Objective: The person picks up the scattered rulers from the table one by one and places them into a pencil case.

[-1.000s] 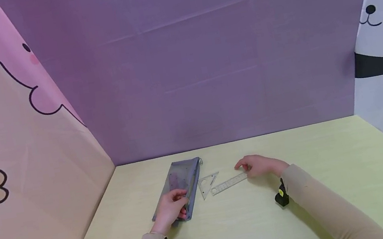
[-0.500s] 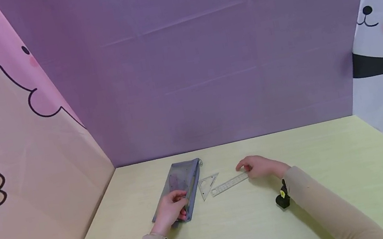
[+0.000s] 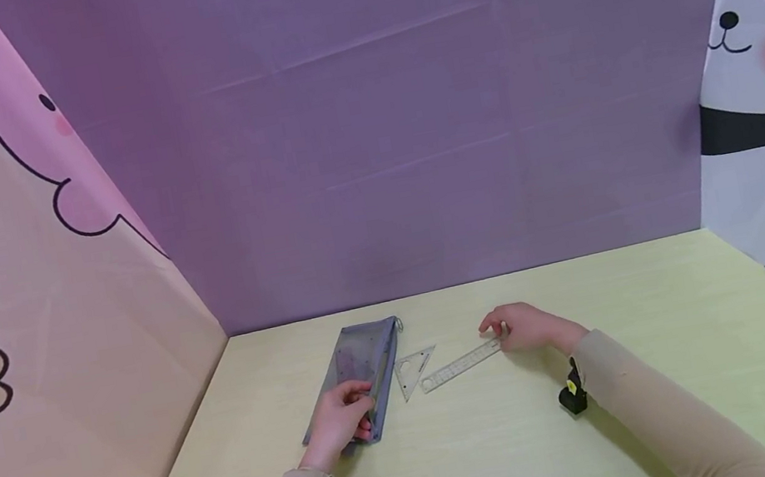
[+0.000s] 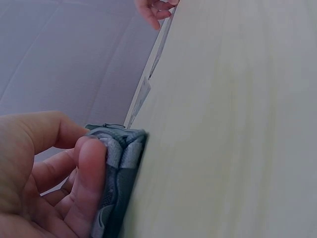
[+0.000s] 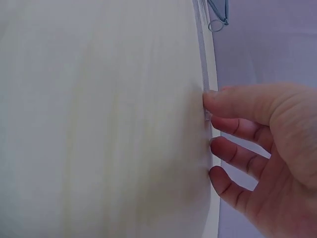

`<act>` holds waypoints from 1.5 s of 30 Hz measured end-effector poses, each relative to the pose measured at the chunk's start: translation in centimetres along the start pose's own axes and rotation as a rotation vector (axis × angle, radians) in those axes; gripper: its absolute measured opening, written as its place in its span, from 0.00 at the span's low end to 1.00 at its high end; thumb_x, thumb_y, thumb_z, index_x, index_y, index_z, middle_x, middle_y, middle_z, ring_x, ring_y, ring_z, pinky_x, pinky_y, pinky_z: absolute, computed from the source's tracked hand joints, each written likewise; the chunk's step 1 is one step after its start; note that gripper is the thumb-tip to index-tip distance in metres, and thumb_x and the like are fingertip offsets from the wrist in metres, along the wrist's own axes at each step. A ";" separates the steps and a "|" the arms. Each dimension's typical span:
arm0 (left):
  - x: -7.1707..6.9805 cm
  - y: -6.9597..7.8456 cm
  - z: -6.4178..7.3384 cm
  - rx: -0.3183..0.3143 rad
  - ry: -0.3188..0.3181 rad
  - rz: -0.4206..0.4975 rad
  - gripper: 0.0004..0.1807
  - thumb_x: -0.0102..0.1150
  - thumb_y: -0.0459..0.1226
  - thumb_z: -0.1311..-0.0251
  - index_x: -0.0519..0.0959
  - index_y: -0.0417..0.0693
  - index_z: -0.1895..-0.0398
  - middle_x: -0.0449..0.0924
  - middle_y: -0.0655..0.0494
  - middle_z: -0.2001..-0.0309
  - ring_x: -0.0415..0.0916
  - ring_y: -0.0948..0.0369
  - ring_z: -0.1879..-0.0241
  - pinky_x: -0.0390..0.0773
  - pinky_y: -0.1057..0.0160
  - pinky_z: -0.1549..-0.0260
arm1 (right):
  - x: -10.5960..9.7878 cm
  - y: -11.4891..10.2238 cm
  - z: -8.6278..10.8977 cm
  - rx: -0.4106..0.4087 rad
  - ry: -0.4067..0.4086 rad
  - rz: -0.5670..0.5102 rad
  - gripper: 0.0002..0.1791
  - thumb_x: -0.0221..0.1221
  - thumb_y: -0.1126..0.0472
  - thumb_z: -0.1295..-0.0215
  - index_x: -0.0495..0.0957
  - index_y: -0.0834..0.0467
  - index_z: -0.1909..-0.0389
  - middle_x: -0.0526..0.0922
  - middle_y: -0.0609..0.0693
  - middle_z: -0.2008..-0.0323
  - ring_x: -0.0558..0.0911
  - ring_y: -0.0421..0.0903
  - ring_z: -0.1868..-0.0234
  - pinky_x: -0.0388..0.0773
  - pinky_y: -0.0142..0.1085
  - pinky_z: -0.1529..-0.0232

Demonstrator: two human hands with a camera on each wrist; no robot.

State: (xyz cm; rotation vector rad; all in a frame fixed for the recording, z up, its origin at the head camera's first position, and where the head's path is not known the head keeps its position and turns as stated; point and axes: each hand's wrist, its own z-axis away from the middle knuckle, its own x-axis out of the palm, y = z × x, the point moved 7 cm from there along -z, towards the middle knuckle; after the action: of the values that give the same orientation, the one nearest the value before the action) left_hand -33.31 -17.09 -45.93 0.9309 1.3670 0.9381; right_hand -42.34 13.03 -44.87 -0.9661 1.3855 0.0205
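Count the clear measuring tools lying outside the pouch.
2: the set square, just right of the pouch, and the ruler, stretching from near the set square to the right hand. More could be hidden inside the pouch.

The grey-blue pouch, see-through with a small ring at its far right corner, lies at a slant, its near end gripped by the left hand. Just to its right, the clear triangle lies flat, one corner pointing toward the viewer. Beside that, the clear ruler slants up to the right, a round hole at its left end; its right end seems pinched by the right hand.
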 end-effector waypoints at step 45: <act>0.1 -0.1 -0.1 -0.006 -0.007 -0.002 0.14 0.55 0.26 0.40 0.78 0.31 0.51 0.74 0.49 0.71 0.70 0.61 0.83 0.78 0.65 0.84 | -0.7 -0.7 -0.1 0.043 -0.008 0.130 0.13 0.62 0.75 0.49 0.79 0.62 0.61 0.73 0.45 0.75 0.70 0.43 0.70 0.70 0.35 0.64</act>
State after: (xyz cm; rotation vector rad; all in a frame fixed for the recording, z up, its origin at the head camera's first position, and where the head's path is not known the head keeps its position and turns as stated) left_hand -33.45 -17.05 -46.08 0.9275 1.3579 0.9359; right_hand -42.23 12.82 -43.87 -0.8381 1.4340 0.0920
